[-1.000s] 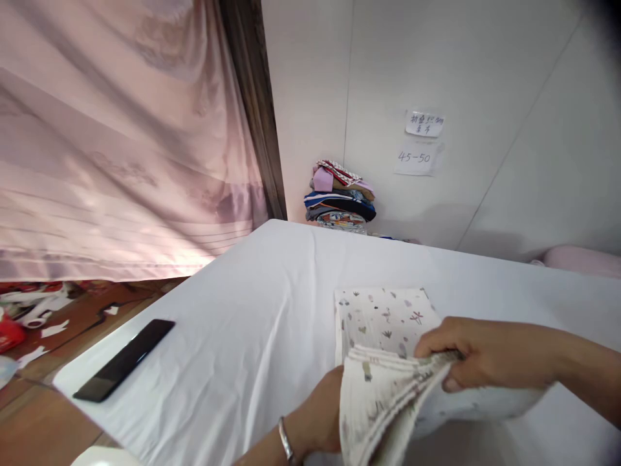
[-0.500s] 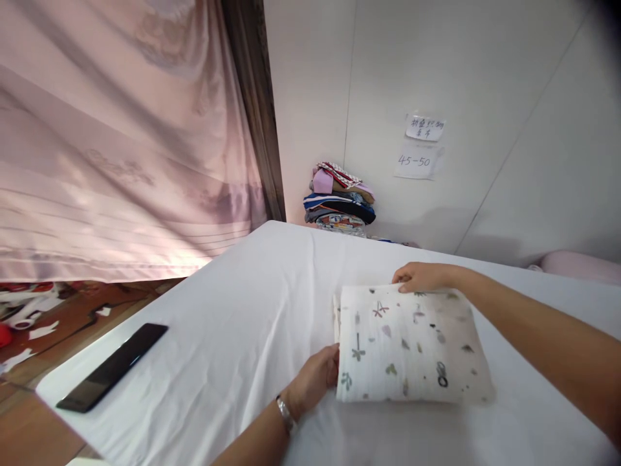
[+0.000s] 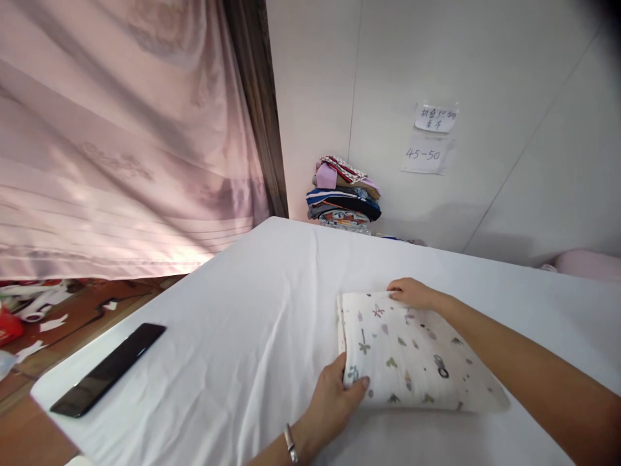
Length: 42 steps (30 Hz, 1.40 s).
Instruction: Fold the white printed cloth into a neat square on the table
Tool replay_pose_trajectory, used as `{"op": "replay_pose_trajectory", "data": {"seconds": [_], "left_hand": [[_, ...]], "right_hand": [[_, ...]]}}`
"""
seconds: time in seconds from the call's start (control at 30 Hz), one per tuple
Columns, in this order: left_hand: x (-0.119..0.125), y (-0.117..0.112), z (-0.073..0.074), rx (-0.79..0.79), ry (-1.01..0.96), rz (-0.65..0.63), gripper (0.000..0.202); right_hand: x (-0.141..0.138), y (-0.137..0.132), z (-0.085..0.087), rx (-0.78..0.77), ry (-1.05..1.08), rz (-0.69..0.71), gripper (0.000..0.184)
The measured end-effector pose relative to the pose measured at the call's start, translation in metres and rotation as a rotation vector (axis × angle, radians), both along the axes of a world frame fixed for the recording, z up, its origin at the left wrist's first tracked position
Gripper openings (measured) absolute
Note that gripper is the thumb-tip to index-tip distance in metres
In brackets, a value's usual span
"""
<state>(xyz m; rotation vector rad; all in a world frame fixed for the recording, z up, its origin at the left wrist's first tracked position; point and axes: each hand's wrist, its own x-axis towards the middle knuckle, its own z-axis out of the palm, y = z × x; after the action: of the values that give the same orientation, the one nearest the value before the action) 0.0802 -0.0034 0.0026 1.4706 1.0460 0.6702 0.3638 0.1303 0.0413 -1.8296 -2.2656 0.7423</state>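
A folded white cloth (image 3: 402,356) with small leaf and plant prints lies towards the right of the white-covered table (image 3: 233,310). At its near left corner is my left hand (image 3: 334,398), thumb on top and fingers tucked against the left edge, gripping the layers. My right hand (image 3: 412,293) pinches the far edge of the same cloth, its fingertips partly hidden. The cloth's right end is slightly blurred. A silver bracelet (image 3: 290,444) circles the left wrist.
A black phone-like slab (image 3: 109,369) lies at the table's left edge. Behind the table stands a stack of folded fabrics (image 3: 344,197) against the wall. Pink curtains (image 3: 121,142) hang at left, with paper scraps (image 3: 53,322) on the floor. Handwritten notes (image 3: 422,155) are on the wall.
My left thumb has come over the top of the cloth's near left corner. The cloth has tilted and shifted slightly towards me, and my right hand has moved a little nearer along with it.
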Motion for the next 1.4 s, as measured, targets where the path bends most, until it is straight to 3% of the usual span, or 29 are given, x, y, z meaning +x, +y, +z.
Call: {"op": "replay_pose_trajectory", "data": {"seconds": [0.27,0.4,0.6,0.77,0.97,1.13,1.27,1.4], "left_hand": [[0.003,-0.004,0.004,-0.095,-0.119,0.136,0.035],[0.007,0.003,0.0,-0.14,-0.121,0.2,0.036],[0.007,0.01,-0.003,-0.172,-0.133,0.224,0.027],[0.005,0.011,0.0,-0.166,-0.088,0.215,0.024],[0.004,0.013,0.0,-0.164,-0.09,0.2,0.03],[0.004,0.016,-0.005,-0.124,-0.016,0.202,0.033],[0.003,0.016,-0.005,-0.078,0.028,0.216,0.034],[0.004,0.017,-0.007,-0.022,0.072,0.235,0.034]], "right_hand": [[-0.012,-0.004,-0.018,0.041,-0.019,-0.056,0.026],[-0.017,-0.006,-0.024,0.056,-0.055,-0.054,0.025],[-0.005,-0.016,-0.019,0.098,-0.123,-0.034,0.036],[0.039,-0.03,-0.017,0.066,-0.171,-0.225,0.058],[0.08,-0.061,-0.031,0.129,0.032,-0.503,0.058],[0.076,-0.095,-0.041,0.113,0.18,-0.703,0.059],[0.063,-0.108,-0.038,0.071,0.172,-0.71,0.057],[0.054,-0.107,-0.035,0.084,0.107,-0.678,0.035]]}}
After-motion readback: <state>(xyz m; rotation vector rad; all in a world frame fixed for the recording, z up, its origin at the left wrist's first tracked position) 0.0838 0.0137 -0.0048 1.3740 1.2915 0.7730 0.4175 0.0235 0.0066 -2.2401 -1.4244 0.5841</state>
